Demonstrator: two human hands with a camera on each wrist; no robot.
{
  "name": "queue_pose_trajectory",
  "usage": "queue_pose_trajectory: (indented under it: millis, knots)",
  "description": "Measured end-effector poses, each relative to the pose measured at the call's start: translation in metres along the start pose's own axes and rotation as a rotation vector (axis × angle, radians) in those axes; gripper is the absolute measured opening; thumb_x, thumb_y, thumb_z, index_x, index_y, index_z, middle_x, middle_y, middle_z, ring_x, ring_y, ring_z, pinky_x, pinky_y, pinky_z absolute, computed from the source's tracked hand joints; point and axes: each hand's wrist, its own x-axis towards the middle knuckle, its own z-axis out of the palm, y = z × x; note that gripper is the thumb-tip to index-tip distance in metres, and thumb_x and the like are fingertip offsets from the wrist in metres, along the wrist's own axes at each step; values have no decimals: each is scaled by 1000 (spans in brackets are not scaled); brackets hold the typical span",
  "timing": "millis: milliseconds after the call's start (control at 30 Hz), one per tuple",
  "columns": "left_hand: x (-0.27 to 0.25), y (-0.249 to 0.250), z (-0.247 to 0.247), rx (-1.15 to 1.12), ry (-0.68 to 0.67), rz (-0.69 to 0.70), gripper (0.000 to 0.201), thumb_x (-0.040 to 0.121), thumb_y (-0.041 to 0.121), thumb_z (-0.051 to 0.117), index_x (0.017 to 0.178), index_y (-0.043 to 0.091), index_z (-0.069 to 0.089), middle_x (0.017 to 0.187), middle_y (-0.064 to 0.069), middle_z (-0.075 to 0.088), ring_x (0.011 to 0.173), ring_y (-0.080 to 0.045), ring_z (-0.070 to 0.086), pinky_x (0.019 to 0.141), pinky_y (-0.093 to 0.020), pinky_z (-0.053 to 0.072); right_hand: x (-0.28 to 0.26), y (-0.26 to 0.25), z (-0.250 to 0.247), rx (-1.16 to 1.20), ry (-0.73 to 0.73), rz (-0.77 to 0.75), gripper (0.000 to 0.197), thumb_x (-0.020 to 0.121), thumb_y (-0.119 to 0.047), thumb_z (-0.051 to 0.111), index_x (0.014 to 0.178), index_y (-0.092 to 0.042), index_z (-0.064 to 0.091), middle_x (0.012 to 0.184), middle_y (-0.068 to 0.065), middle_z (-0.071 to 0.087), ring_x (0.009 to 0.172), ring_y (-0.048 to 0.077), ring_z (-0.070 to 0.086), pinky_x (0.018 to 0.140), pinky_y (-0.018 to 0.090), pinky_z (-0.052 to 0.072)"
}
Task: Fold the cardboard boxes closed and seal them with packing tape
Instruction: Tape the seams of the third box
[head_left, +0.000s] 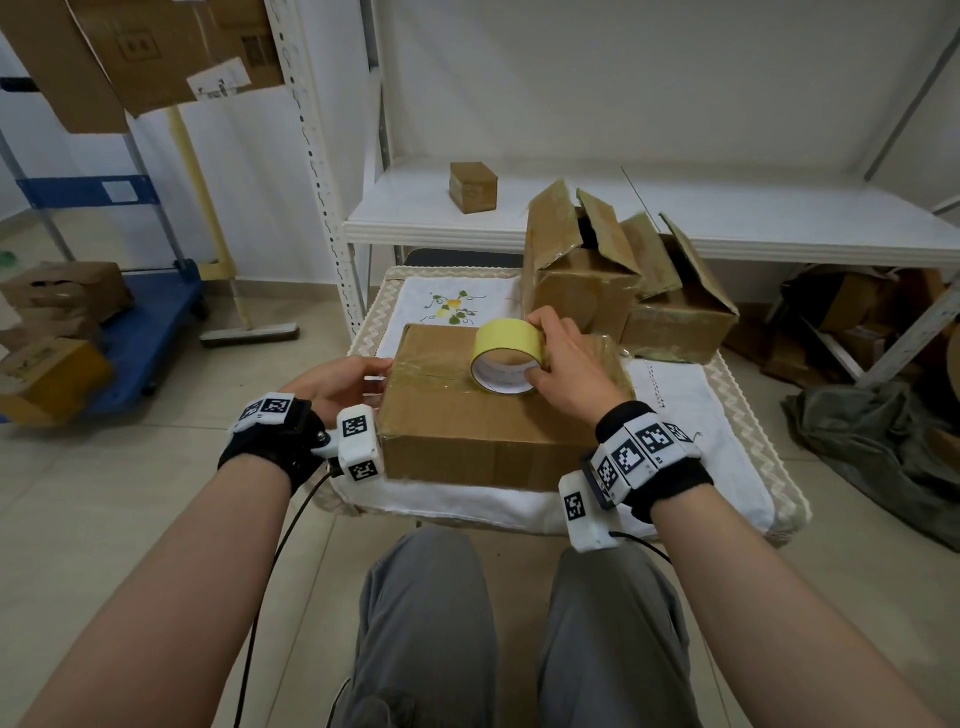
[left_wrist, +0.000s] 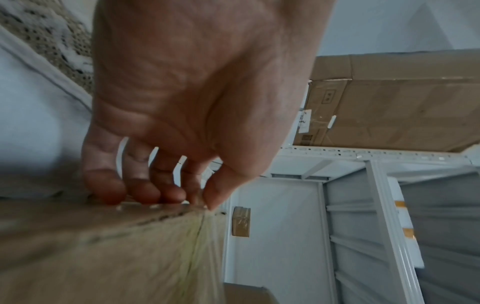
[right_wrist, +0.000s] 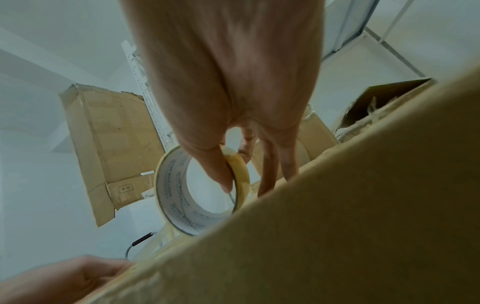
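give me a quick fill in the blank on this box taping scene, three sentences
The right hand grips a roll of packing tape coloured ____.
The roll is held on top of the closed brown cardboard box, and the left hand holds that box's ____ side.
The small brown cardboard cube sits on the white ____.
Missing: yellow; left; shelf.

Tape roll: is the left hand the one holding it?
No, the right hand grips the tape roll atop the closed box; the left hand holds that box's edge.
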Motion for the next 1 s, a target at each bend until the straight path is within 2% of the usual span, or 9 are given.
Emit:
queue_pose_trajectory:
  millis: [67, 200, 333, 600, 667, 733, 800, 900, 1000]
  knots:
    - [0, 1, 3, 70, 23, 22, 17, 101, 27, 52, 88, 17, 54, 78, -1, 55, 60, -14, 51, 47, -24, 49, 0, 0, 1, -8, 0, 0, 46, 93, -1, 58, 130, -20, 40, 125, 7, 39, 98, 26, 53, 84, 36, 40]
    - [2, 2, 10, 265, 86, 55, 22, 103, 33, 43, 90, 17, 50, 80, -4, 50, 64, -17, 46, 60, -28, 40, 0, -1, 4, -51, -7, -4, 49, 94, -2, 56, 135, -19, 37, 127, 9, 39, 97, 26, 53, 83, 35, 41]
    - [1, 4, 17, 478, 167, 82, 33, 104, 36, 36, 102, 10, 56, 95, -11, 58, 83, -25, 57, 74, -34, 48, -2, 0, 5, -56, -11, -12, 50, 95, -2, 55, 138, -17, 36, 128, 11, 39, 97, 24, 48, 84, 32, 36]
    - [-1, -13, 9, 419, 104, 88, 47, 104, 46, 33, 119, 8, 57, 111, -17, 63, 92, -29, 61, 78, -38, 51, -2, 0, 4, -53, -54, -9, 52, 96, -3, 52, 143, -16, 31, 131, 13, 37, 109, 31, 52, 86, 33, 36]
    - [-3, -16, 12, 405, 99, 157, 34, 105, 39, 35, 109, 12, 55, 103, -15, 62, 87, -27, 59, 73, -35, 50, -2, 0, 4, -47, -63, -7, 53, 96, -2, 51, 143, -17, 31, 131, 13, 36, 105, 29, 50, 86, 32, 34]
    - [-5, -18, 15, 371, 119, 234, 14, 104, 23, 39, 93, 18, 46, 86, -8, 55, 71, -20, 52, 61, -28, 44, -2, 0, 4, -51, -73, -2, 55, 96, -2, 51, 144, -18, 30, 132, 13, 36, 101, 27, 48, 85, 31, 34]
    - [-3, -20, 14, 326, 150, 298, 8, 103, 16, 43, 96, 20, 42, 83, -5, 53, 65, -16, 49, 57, -26, 41, -1, 1, 4, -47, -78, 2, 57, 96, -2, 52, 145, -19, 29, 132, 13, 36, 105, 30, 50, 86, 32, 35]
    - [-2, -20, 10, 307, 286, 444, 17, 95, 6, 58, 108, 14, 50, 92, -9, 59, 75, -18, 56, 66, -28, 47, -2, 2, 5, -25, -76, 2, 58, 95, -1, 53, 145, -19, 30, 131, 13, 37, 112, 33, 51, 89, 32, 35]
    - [-8, -10, 14, 393, 525, 668, 16, 83, 2, 72, 95, 13, 72, 84, -2, 67, 76, -12, 61, 75, -24, 49, -3, 2, 5, -13, -73, 0, 58, 95, -1, 53, 145, -20, 30, 131, 12, 37, 112, 32, 51, 89, 31, 34]
